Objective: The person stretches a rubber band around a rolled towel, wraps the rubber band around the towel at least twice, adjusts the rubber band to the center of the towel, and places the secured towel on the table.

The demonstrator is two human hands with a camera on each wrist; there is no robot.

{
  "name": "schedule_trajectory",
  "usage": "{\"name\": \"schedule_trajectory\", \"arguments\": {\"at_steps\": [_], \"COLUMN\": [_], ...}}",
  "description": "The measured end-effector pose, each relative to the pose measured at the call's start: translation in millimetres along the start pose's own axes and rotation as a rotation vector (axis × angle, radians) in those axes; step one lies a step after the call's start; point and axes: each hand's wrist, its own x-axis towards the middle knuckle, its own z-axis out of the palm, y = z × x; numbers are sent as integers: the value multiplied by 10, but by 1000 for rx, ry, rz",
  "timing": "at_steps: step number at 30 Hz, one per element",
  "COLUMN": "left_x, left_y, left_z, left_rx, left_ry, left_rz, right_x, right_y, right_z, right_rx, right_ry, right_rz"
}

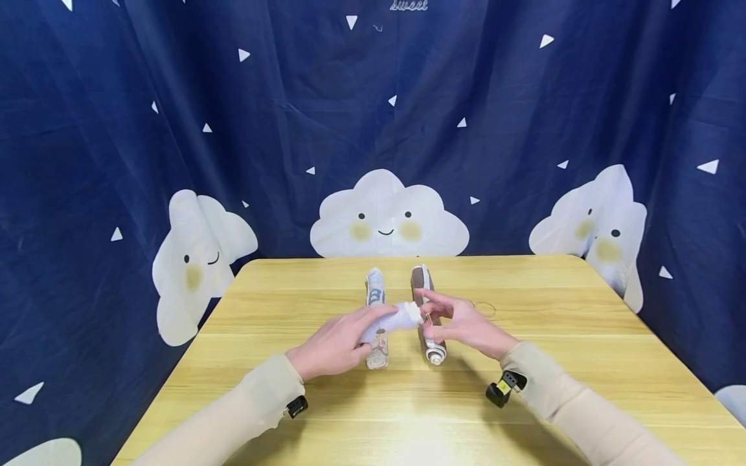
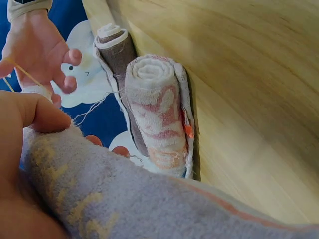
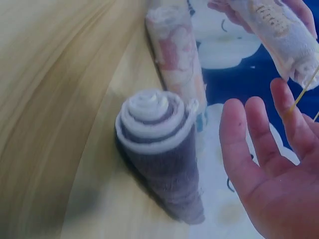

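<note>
My left hand (image 1: 340, 340) grips a rolled lavender towel (image 1: 402, 317) above the table, its far end turned toward the right. In the left wrist view yellowish print shows on that towel. A thin yellow rubber band (image 3: 302, 93) is stretched over fingers of my right hand (image 1: 457, 321), close to the roll's end; whether it circles the towel cannot be made out. Beneath the hands lies a rolled white towel (image 1: 377, 359) with pink and blue print. A rolled brown towel (image 1: 436, 355) with white edging lies beside it, under the right fingers.
On the wooden table (image 1: 583, 362), just beyond the right hand, lies another thin loop, like a rubber band (image 1: 492, 307). A dark blue curtain (image 1: 280, 142) with white clouds hangs behind the table. Loose threads (image 2: 94, 105) trail near the rolls.
</note>
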Motion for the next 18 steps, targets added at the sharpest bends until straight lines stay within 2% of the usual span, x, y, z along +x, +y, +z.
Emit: {"name": "schedule_trajectory", "arguments": {"at_steps": [6, 13, 18], "left_x": [8, 25, 39], "left_y": [38, 50, 71], "left_z": [11, 12, 14], "left_rx": [26, 36, 55], "left_ry": [-7, -25, -3], "left_rz": [38, 43, 70], "right_x": [34, 49, 92], "right_y": [-28, -52, -63], "right_z": [116, 176, 227], "right_rx": [-30, 19, -9], "right_ry": [-14, -12, -26], "right_rz": [-52, -75, -86]}}
